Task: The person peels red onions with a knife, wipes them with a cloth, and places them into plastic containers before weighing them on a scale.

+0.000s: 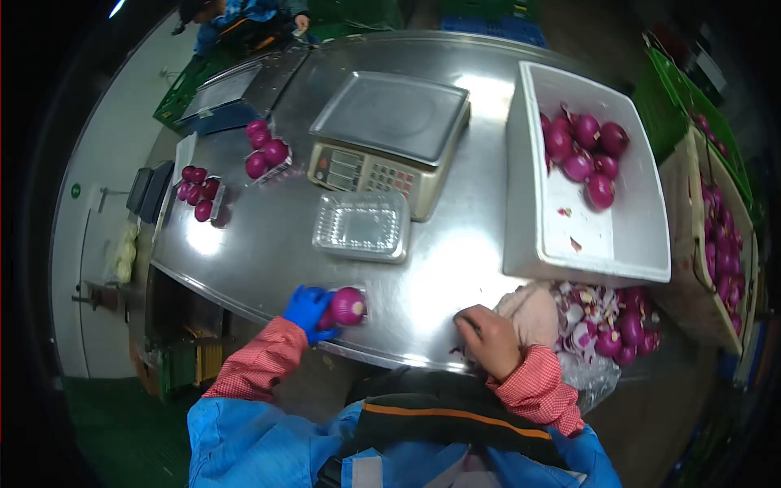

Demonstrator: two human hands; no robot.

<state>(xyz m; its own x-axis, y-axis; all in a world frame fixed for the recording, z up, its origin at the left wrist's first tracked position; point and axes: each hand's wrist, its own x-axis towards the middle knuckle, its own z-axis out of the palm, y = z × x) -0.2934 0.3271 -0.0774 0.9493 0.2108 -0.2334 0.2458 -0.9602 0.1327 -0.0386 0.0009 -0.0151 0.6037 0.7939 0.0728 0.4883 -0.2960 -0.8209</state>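
Left hand [307, 309] is clamped on the red onion [348, 307], likely firm, light and slippery-skinned, best cupped about its middle; right hand [488, 340] rests curled on the counter [455, 260], grip unclear.

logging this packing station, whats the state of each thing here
clear plastic tray: empty, upright
grey weighing scale: platform bare
white foam box: open, partly filled with red onions
round red onion: gripped in blue-gloved left hand
bare right hand: resting on steel table edge, holding nothing
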